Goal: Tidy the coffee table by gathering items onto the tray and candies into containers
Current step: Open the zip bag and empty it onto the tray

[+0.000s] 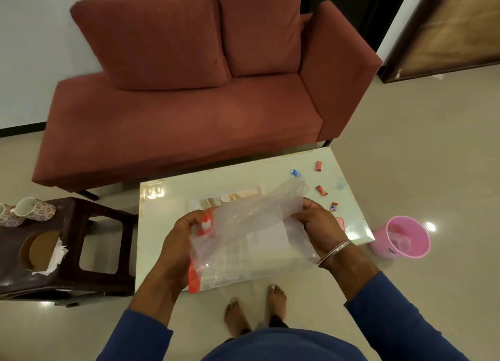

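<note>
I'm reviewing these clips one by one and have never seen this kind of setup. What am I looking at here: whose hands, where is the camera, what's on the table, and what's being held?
There is no machine: a person in blue sleeves works with bare hands, and the single picture comes from a wide-angle camera on their head, looking down. That is why you see their feet and the edges look bent.

The left hand and the right hand, which wears a metal bangle, both grip a crumpled clear plastic bag with a red strip, held above the glossy white coffee table.

On the table's right part lie four small wrapped candies: a blue one and three red ones. Some flat items lie under the bag, too hidden to name.

Beside the table are a pink plastic bin on the floor, a dark stool with floral mugs, and a red sofa.
</note>
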